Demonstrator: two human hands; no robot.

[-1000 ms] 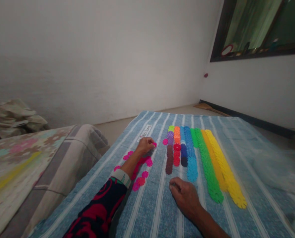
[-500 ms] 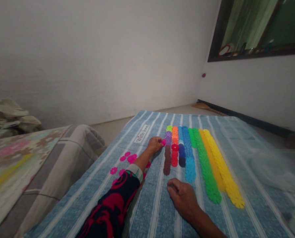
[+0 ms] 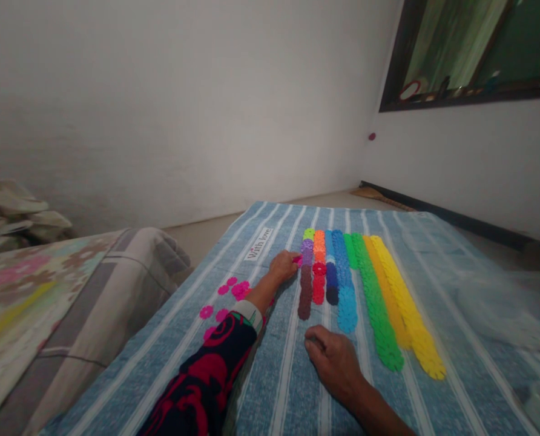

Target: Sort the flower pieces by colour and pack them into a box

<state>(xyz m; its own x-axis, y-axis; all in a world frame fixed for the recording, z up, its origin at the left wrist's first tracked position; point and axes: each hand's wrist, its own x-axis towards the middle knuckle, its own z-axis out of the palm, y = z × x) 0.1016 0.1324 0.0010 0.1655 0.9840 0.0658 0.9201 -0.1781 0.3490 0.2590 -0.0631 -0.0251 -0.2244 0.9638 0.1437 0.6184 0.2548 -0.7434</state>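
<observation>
My left hand reaches over the blue striped cloth with its fingers pinched on a small pink notched disc, next to the purple discs. Below those run brown discs. Several loose pink discs lie beside and partly under my left forearm. My right hand rests curled on the cloth, just in front of the rows, with no object showing in it. Further right stretch overlapping rows of light blue discs, green discs and yellow discs.
Orange discs, red discs and dark blue discs form shorter rows. A "With love" label is on the striped cloth. Clear plastic lies at the right. A draped grey blanket stands left.
My left fingers have tipped down slightly over the pink disc, which now sits lower beside the purple row and is more covered. My right hand has stayed in place.
</observation>
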